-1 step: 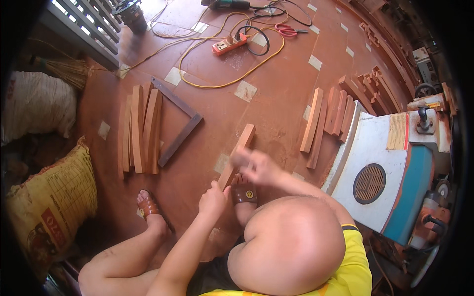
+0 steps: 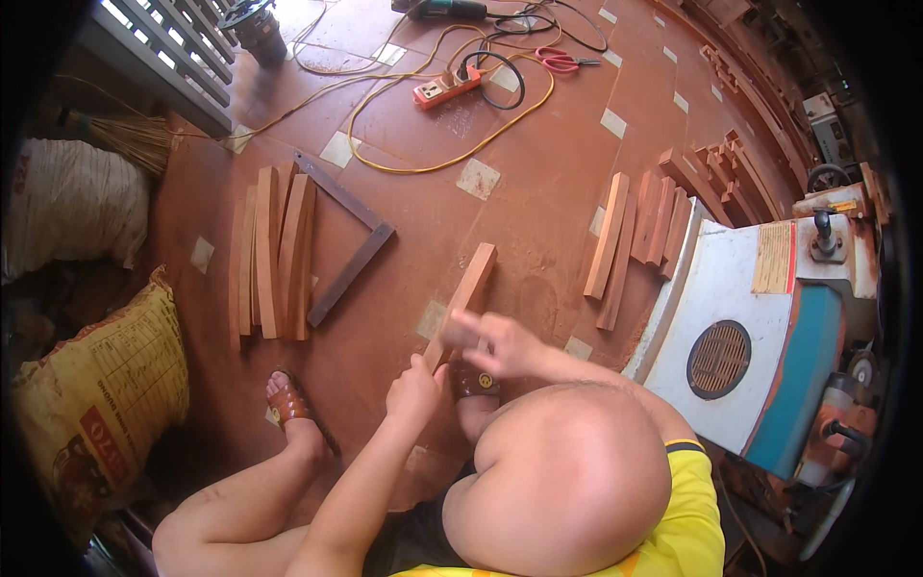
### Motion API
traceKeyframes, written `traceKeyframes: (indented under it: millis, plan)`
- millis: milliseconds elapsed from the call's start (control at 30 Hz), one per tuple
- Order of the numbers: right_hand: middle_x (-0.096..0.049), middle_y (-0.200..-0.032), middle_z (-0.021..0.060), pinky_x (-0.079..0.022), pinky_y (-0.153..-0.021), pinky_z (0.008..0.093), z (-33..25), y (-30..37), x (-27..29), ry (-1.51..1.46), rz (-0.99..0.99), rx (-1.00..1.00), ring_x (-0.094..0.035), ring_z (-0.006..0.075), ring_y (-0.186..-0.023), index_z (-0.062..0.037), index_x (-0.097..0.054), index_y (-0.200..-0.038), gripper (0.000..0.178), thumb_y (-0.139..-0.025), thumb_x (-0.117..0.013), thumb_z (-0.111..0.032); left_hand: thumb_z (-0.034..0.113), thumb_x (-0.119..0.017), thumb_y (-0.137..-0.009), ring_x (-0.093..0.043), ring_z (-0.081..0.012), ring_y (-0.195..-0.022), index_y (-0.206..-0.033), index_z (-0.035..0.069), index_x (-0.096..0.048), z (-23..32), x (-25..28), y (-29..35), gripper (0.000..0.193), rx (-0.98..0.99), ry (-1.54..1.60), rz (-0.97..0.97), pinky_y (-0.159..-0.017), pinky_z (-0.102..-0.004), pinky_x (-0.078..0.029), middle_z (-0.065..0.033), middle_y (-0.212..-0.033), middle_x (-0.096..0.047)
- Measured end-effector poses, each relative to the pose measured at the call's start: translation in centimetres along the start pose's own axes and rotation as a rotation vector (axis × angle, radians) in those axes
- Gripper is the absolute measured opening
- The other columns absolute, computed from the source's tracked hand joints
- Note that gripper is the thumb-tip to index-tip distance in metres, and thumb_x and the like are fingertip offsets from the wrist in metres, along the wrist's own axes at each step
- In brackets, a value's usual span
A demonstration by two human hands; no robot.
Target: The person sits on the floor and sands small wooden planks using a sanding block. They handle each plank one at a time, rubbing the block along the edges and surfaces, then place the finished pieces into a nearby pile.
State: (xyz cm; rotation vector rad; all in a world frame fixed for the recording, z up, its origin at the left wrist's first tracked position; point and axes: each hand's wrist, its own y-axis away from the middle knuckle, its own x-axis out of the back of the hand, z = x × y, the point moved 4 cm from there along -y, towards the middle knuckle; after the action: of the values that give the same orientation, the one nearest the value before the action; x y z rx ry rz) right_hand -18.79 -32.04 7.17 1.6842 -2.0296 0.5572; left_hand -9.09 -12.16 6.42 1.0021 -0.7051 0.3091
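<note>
A reddish-brown wood strip (image 2: pixel 471 285) slants away from me, its far end up and to the right. My left hand (image 2: pixel 416 389) is closed round its near end. Over the strip's lower middle, just beyond the left, is my right hand (image 2: pixel 495 343), its fingers curled and partly smeared by motion. A greyish-brown blur at those fingertips may be a small thing pressed on the wood; its kind is not clear. My sandalled right foot (image 2: pixel 478 380) shows just beneath the hands.
At the left lies a bundle of wood strips (image 2: pixel 271 255) beside a dark L-shaped frame (image 2: pixel 361 260). More strips (image 2: pixel 608 240) lie right, by a white and teal machine (image 2: pixel 721 279). Beyond are an orange power strip (image 2: pixel 447 88), yellow cord, red-handled scissors (image 2: pixel 562 62); sacks (image 2: pixel 106 385) stand left.
My right hand has slid slightly down the wood strip, nearer to my left hand. The left hand and the strip have barely moved.
</note>
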Motion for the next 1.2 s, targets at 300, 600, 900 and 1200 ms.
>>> traceKeyframes:
  millis: [300, 600, 900, 1200]
  plan:
    - [-0.072, -0.096, 0.0246, -0.060, -0.081, 0.0477, 7.1, -3.1, 3.6, 0.175, 0.311, -0.191, -0.072, 0.0415, -0.087, -0.0086, -0.056, -0.155, 0.071, -0.090, -0.080, -0.022, 0.054, -0.062, -0.105, -0.077, -0.0507, -0.091, -0.115, 0.001, -0.054, 0.9, -0.2, -0.7, 0.055, -0.022, -0.033, 0.008, -0.078, -0.0581, -0.063, -0.0306, -0.094, -0.076]
    - [-0.072, -0.093, 0.0226, -0.060, -0.078, 0.0472, 7.9, -2.5, 5.5, 0.293, 0.288, -0.240, -0.073, 0.0388, -0.088, -0.0109, -0.056, -0.154, 0.068, -0.091, -0.078, -0.022, 0.053, -0.062, -0.106, -0.075, -0.0540, -0.092, -0.116, 0.001, -0.052, 1.2, -0.8, -0.4, 0.054, -0.025, 0.015, 0.000, -0.079, -0.0607, -0.062, -0.0332, -0.096, -0.075]
    - [-0.071, -0.090, 0.0171, -0.059, -0.081, 0.0453, -0.6, -0.4, -0.3, -0.001, -0.067, 0.100, -0.070, 0.0334, -0.083, -0.0118, -0.057, -0.154, 0.070, -0.089, -0.080, -0.019, 0.054, -0.062, -0.106, -0.075, -0.0539, -0.093, -0.115, 0.001, -0.052, -0.6, -0.9, -0.8, 0.055, 0.008, 0.003, -0.008, -0.079, -0.0606, -0.061, -0.0334, -0.097, -0.075]
    - [-0.070, -0.096, 0.0228, -0.060, -0.090, 0.0477, -4.0, -0.2, -1.5, -0.027, -0.161, 0.105, -0.072, 0.0392, -0.089, -0.0086, -0.057, -0.154, 0.070, -0.090, -0.080, -0.025, 0.050, -0.067, -0.102, -0.074, -0.0547, -0.096, -0.115, 0.002, -0.052, -1.6, -0.7, -1.3, 0.052, 0.022, 0.049, -0.008, -0.085, -0.0618, -0.060, -0.0333, -0.098, -0.075]
